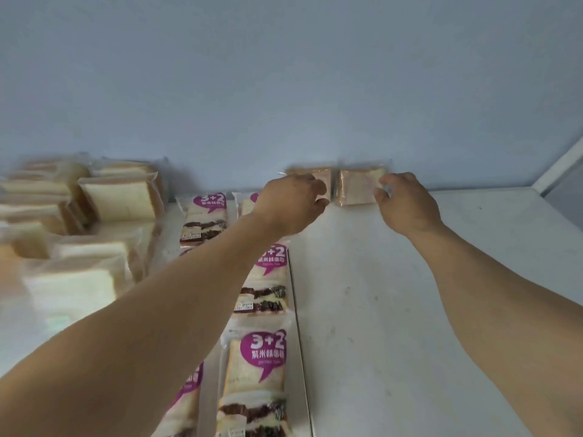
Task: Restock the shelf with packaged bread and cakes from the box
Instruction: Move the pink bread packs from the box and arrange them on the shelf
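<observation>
A white shelf, scuffed and speckled, meets a pale blue wall, and against that wall stand two clear-wrapped bread packs. The left hand has its grip curled on the left bread pack; the right hand pinches the right bread pack. Left of them along the wall lie purple-labelled cake packs and a heap of white sliced bread.
</observation>
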